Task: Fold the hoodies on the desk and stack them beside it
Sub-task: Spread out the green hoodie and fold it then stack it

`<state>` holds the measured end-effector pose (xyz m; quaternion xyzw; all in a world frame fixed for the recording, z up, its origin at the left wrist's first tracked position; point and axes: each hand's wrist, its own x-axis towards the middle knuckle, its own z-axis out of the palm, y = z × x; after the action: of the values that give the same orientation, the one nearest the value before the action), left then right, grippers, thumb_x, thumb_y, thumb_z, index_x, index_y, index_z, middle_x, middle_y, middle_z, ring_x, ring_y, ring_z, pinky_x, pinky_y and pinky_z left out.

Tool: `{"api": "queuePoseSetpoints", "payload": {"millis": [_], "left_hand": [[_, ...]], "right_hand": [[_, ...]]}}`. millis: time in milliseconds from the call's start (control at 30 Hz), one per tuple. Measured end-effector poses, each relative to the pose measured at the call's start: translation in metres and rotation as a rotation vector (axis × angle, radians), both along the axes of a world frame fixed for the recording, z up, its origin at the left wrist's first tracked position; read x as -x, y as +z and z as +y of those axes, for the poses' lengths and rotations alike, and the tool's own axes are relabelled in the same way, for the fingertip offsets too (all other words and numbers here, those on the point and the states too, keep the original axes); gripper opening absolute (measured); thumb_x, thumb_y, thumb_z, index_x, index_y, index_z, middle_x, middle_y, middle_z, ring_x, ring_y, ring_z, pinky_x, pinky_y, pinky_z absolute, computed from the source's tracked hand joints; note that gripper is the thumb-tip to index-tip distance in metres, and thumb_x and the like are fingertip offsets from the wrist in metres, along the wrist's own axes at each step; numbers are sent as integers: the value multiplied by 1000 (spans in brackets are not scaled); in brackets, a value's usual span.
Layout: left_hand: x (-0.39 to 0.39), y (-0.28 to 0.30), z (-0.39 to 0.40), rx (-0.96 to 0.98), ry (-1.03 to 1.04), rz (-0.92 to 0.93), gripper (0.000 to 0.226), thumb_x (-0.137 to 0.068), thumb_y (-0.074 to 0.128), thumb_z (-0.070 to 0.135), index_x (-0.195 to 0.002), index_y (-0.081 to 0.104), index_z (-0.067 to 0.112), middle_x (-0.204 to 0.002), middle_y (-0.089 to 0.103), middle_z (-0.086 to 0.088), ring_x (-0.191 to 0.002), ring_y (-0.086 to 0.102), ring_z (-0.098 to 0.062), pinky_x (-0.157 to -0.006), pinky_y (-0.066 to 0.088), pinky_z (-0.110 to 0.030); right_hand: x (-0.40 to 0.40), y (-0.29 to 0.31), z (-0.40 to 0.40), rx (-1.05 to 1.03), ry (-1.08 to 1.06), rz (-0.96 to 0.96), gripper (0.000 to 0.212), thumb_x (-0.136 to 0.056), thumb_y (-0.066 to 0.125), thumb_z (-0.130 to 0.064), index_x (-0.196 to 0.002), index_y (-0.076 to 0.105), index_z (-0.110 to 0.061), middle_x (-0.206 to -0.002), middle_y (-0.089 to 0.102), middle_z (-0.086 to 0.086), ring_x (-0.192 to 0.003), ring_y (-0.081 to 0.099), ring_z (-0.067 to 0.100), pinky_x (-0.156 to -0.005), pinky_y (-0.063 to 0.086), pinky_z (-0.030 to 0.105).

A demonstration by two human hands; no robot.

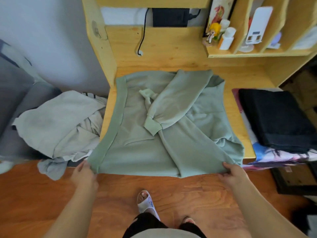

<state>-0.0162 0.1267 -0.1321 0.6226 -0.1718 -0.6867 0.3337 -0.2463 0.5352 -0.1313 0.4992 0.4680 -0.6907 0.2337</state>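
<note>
Left hand, low left of centre: fingers curled under the near left corner of the green hoodie, pinching the hem band where it hangs off the front edge. Right hand, low right of centre: fingers and thumb nipping the near right corner of the same garment. Both grips sit on the edge nearest the person, hands well apart. Hoodie lies spread on the wooden worktop, mid-frame, hem band running up its left side; one sleeve is already laid diagonally across the body, cuff near the middle, and a second fold line runs from centre down to the near edge, so the sleeves look tucked in. Drawstring knot shows upper centre of the cloth. Judgement: this hoodie is partly folded, with the body fold from the near edge not yet made. At right of frame, a dark folded garment rests on a printed surface just beside the worktop, likely the stack begun. At left, a pale grey garment lies rumpled on a grey seat, unfolded; whether it is a hoodie I cannot tell. Roughly one item done, one in hand, perhaps one left.
</note>
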Motion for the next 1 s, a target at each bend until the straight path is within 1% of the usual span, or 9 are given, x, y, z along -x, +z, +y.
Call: {"api": "queuePoseSetpoints", "payload": {"millis": [100,167,300,367,500,600,700,933,1000], "left_hand": [[-9,-15,27,-181,-133,69,45,-103,53,47,-135,56,16,-126,65,-5,-115,65,-26,-90,57,-44],[-5,-19,59,-222,-236,62,30,-101,60,43,-120,60,20,-117,66,-5,-109,64,-25,-101,50,-48],[7,-12,93,-112,-232,15,10,-105,54,21,-98,60,25,-98,65,2,-62,56,-10,-77,53,-30],[-3,0,102,-68,-176,23,10,-104,53,18,-100,59,25,-92,64,4,-53,51,-9,-72,51,-27],[-39,41,142,-124,-138,167,8,-97,53,19,-99,60,22,-96,63,2,-74,62,-14,-74,51,-32],[-68,60,163,-168,-52,292,43,-60,69,18,-102,62,15,-102,64,-5,-99,64,-24,-97,48,-41],[-80,74,167,-116,22,341,74,-28,79,14,-101,64,14,-97,65,-6,-97,65,-26,-104,45,-43],[-12,136,131,47,-69,465,7,-75,63,19,-80,57,18,-96,69,-2,-99,70,-20,-89,52,-47],[25,147,105,48,-110,459,17,-95,54,23,-81,60,16,-105,71,-3,-108,69,-22,-93,51,-49]], "right_hand": [[-8,6,2,92,13,-6,25,-101,50,-2,-123,54,-12,-113,62,13,-111,60,30,-92,45,43],[-16,9,8,119,51,-5,24,-101,51,-1,-122,56,-12,-113,63,11,-94,61,27,-88,45,40],[-18,13,35,115,83,46,29,-100,52,0,-124,57,-14,-129,60,11,-110,62,28,-91,45,39],[-26,23,49,111,104,57,16,-98,54,0,-107,59,-13,-121,62,11,-95,63,26,-81,53,39],[-62,44,73,80,65,99,15,-94,57,-6,-106,60,-15,-100,64,10,-85,63,22,-47,57,30],[-89,68,83,78,35,133,12,-93,55,-8,-102,61,-15,-97,64,11,-83,63,25,-47,58,33],[-98,93,87,93,54,193,21,-93,55,-8,-110,62,-16,-99,67,10,-85,65,25,-64,59,39],[-33,156,49,30,170,321,12,-95,54,-23,-102,62,-19,-87,70,4,-89,66,18,-95,49,36],[5,170,27,3,197,306,14,-95,55,-28,-105,62,-21,-74,74,-1,-94,65,14,-101,41,37]]}}
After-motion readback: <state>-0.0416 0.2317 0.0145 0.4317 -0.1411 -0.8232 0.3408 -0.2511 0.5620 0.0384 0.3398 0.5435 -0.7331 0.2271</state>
